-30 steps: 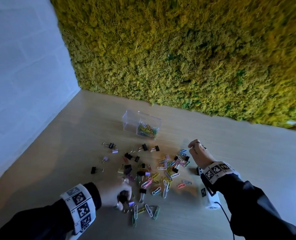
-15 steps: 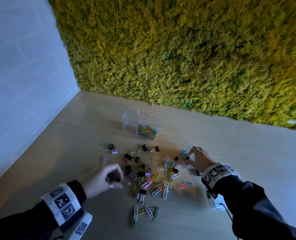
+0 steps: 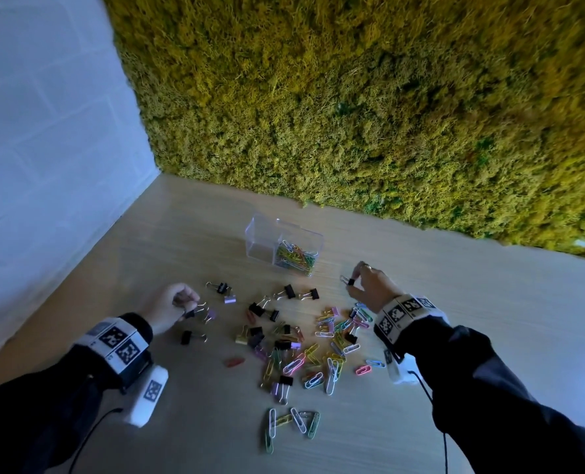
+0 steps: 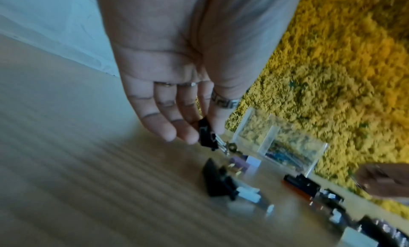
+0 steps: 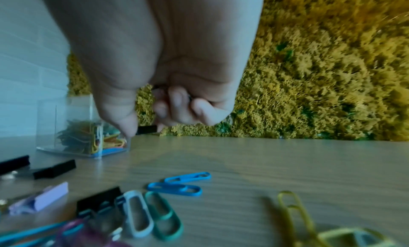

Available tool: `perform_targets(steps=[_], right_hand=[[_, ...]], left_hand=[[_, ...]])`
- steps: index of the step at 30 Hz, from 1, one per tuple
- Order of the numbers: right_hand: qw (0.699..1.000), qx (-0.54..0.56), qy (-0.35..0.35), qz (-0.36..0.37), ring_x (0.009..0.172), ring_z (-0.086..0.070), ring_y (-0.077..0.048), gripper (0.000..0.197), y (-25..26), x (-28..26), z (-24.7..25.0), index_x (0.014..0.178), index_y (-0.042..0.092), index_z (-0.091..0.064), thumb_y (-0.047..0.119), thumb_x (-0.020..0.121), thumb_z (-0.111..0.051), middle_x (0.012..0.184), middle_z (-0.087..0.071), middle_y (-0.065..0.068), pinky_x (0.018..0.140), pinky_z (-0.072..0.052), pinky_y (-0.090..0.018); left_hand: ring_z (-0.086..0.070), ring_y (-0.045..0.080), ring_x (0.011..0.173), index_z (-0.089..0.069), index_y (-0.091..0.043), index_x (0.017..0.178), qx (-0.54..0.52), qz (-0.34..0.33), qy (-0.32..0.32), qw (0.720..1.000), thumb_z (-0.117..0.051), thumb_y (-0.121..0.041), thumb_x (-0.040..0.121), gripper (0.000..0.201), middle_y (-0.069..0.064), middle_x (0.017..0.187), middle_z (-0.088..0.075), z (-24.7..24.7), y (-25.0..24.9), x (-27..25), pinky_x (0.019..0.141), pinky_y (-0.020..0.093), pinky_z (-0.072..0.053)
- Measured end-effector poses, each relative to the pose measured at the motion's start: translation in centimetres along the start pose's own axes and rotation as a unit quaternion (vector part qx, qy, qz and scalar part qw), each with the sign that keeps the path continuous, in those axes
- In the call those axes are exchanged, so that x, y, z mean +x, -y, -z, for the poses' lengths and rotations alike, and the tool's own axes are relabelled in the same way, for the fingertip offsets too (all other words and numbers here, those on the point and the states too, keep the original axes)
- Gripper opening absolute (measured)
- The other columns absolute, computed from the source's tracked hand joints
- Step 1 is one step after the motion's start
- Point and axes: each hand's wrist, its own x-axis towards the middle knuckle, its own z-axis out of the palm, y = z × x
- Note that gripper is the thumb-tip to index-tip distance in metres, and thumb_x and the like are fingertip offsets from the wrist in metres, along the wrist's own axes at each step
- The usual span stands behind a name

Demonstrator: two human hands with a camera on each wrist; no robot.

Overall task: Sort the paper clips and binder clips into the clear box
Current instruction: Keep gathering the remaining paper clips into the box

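Observation:
A clear two-part box [image 3: 286, 234] stands at the far side of the table; its right part holds coloured paper clips [image 3: 294, 256], and its left part looks empty. A scatter of paper clips and binder clips [image 3: 294, 350] lies in front of it. My left hand [image 3: 190, 307] pinches a small black binder clip [image 4: 205, 135] just above the table, left of the pile. My right hand [image 3: 352, 285] pinches another black binder clip [image 3: 350, 281] between thumb and fingers [image 5: 130, 126], right of the box [image 5: 81, 126].
A moss wall [image 3: 352, 114] rises behind the wooden table [image 3: 455, 302] and a white brick wall [image 3: 44, 131] stands on the left. Loose binder clips [image 3: 221, 288] lie between my left hand and the box. A separate cluster of paper clips [image 3: 293, 424] sits nearest to me.
My left hand has moved left and away from me with its black clip. My right hand dipped into the pile and has come up toward the box pinching a black binder clip.

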Motion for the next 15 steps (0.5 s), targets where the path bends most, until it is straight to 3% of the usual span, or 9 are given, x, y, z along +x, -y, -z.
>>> perform_targets(steps=[3, 5, 6, 7, 10, 12, 13, 15], right_hand=[[0.999, -0.014, 0.031, -0.029, 0.079, -0.051, -0.022, 0.023, 1.0, 1.3, -0.4, 0.103, 0.006, -0.048, 0.023, 0.089, -0.053, 0.084, -0.054, -0.002, 0.070, -0.041, -0.032], [0.997, -0.050, 0.043, -0.045, 0.098, -0.055, -0.026, 0.028, 1.1, 1.3, -0.5, 0.107, 0.011, -0.051, 0.032, 0.088, -0.053, 0.108, -0.058, -0.009, 0.089, -0.043, -0.038], [0.995, -0.071, 0.043, -0.049, 0.104, -0.054, -0.026, 0.029, 1.1, 0.9, -0.5, 0.108, 0.015, -0.052, 0.037, 0.088, -0.051, 0.114, -0.057, -0.007, 0.094, -0.040, -0.040], [0.994, -0.089, 0.037, -0.051, 0.108, -0.052, -0.025, 0.031, 1.1, 0.4, -0.5, 0.111, 0.019, -0.052, 0.041, 0.088, -0.049, 0.118, -0.054, -0.005, 0.097, -0.036, -0.042], [0.993, -0.103, -0.055, -0.004, 0.113, -0.048, -0.024, 0.030, 1.3, -1.2, -0.9, 0.115, 0.022, -0.054, 0.037, 0.090, -0.047, 0.123, -0.050, 0.000, 0.100, -0.034, -0.042], [0.992, -0.050, -0.085, 0.078, 0.109, -0.051, -0.025, 0.024, 1.7, -1.5, -1.8, 0.109, 0.015, -0.061, 0.021, 0.090, -0.048, 0.121, -0.055, -0.002, 0.098, -0.041, -0.044], [0.992, -0.028, -0.058, 0.113, 0.110, -0.051, -0.026, 0.025, 2.0, -1.4, -2.4, 0.109, 0.011, -0.062, 0.013, 0.089, -0.048, 0.122, -0.055, -0.004, 0.097, -0.042, -0.045], [0.988, -0.017, 0.036, 0.149, 0.120, -0.044, -0.029, 0.034, 3.0, -1.0, -4.1, 0.115, 0.006, -0.058, 0.000, 0.084, -0.046, 0.130, -0.051, -0.008, 0.103, -0.038, -0.048]], left_hand=[[-0.055, 0.024, 0.070, -0.054, -0.023, 0.070, 0.048, -0.009, -0.010, 0.999, -0.059, 0.000, 0.082, 0.027, 0.007, 0.081, -0.059, -0.2, 0.7, 0.5, 0.064, 0.030, -0.044], [-0.057, 0.028, 0.088, -0.057, -0.020, 0.085, 0.107, -0.013, -0.012, 0.994, -0.064, -0.007, 0.079, 0.016, 0.007, 0.096, -0.061, -0.1, 0.3, 0.1, 0.080, 0.037, -0.047], [-0.055, 0.028, 0.093, -0.058, -0.017, 0.096, 0.151, -0.023, -0.024, 0.988, -0.065, -0.010, 0.079, 0.020, 0.007, 0.103, -0.059, -0.1, 0.0, -0.3, 0.085, 0.038, -0.045], [-0.054, 0.029, 0.096, -0.058, -0.013, 0.103, 0.187, -0.047, -0.044, 0.980, -0.066, -0.009, 0.078, 0.027, 0.008, 0.107, -0.057, -0.1, -0.3, -0.8, 0.086, 0.038, -0.044], [-0.056, 0.034, 0.090, -0.061, -0.007, 0.101, 0.212, -0.164, -0.079, 0.960, -0.070, 0.001, 0.069, 0.034, 0.015, 0.106, -0.056, -1.1, -1.6, -2.9, 0.081, 0.045, -0.049], [-0.053, 0.026, 0.102, -0.055, -0.009, 0.116, 0.211, -0.202, -0.001, 0.956, -0.066, -0.007, 0.077, 0.041, 0.014, 0.122, -0.052, -2.7, -3.1, -4.2, 0.095, 0.044, -0.046], [-0.048, 0.022, 0.114, -0.046, -0.012, 0.127, 0.211, -0.203, 0.050, 0.955, -0.062, -0.014, 0.082, 0.048, 0.010, 0.133, -0.044, -3.8, -4.0, -4.6, 0.104, 0.036, -0.038], [-0.033, 0.018, 0.132, -0.025, -0.016, 0.141, 0.225, -0.202, 0.126, 0.945, -0.053, -0.021, 0.089, 0.060, 0.004, 0.147, -0.028, -5.8, -5.5, -4.8, 0.110, 0.028, -0.025]])
